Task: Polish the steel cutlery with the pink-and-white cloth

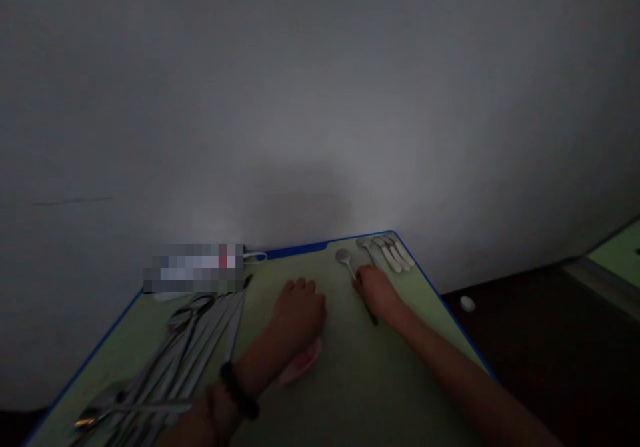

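My right hand (376, 290) is closed on the handle of a metal spoon (343, 256); the bowl points toward the wall and the handle's end shows below my fingers. To its left, my left hand (299, 308) is curled with knuckles up, low over the table. A soft pink-and-white cloth (301, 363) sticks out from under that hand; my fingers' grip on it is hidden. Beyond my right hand, another spoon (365, 242) lies beside several pieces of cutlery with white handles (400, 254), near the far right corner.
Several long-handled metal utensils (185, 340) lie in a pile on the left of the green, blue-edged table (345, 407). A blurred-out packet (195, 268) is at the back left, against the pale wall (320, 100). A small white object (467, 304) lies on the dark floor.
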A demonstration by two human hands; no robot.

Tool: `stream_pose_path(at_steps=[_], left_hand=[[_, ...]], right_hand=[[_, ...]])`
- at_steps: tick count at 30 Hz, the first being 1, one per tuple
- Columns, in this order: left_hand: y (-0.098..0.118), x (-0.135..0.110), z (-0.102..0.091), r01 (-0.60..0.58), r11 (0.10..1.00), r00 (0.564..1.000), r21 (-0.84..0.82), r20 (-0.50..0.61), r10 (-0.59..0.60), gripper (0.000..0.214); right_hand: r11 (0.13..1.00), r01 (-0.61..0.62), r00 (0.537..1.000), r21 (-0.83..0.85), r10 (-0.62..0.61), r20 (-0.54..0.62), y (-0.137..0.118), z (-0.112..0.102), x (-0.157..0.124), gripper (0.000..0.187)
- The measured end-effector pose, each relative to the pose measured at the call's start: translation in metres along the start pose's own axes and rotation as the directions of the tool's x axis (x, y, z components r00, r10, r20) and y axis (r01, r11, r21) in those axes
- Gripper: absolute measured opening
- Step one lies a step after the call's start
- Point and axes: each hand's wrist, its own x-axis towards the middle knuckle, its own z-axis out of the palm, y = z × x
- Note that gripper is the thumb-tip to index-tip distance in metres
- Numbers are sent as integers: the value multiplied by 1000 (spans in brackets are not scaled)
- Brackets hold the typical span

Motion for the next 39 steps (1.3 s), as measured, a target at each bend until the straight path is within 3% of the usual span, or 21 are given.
stream_pose_path(at_steps=[3,7,11,14,21,30,35,39], left_hand=[[-4,23,11,7,999,999,-35,-51,-9,28],[-1,51,41,7,996,995,-92,-95,-16,47],[6,70,66,7,991,992,-130,-125,-23,49],[8,82,75,18,989,988,-147,-149,-40,49],[3,96,78,28,986,981,-167,-186,-59,47],[3,97,79,34,977,976,-209,-202,-77,47],[2,96,78,42,972,975,-232,-204,-91,46],[3,94,75,29,968,975,-249,-206,-82,45]], right_hand=[[998,15,1000,-53,-16,-7,1,-3,-8,24],[988,60,998,-145,-59,12,4,-3,-29,25],[974,51,999,-220,-50,12,5,3,-38,32],[961,20,1000,-277,-17,12,4,7,-35,36],[951,-62,998,-302,63,-6,2,3,-33,40],[967,-100,995,-233,104,5,3,4,-32,42],[967,-100,994,-234,86,-71,7,-3,-34,40],[960,-122,976,-252,70,-205,16,-12,-32,35]])
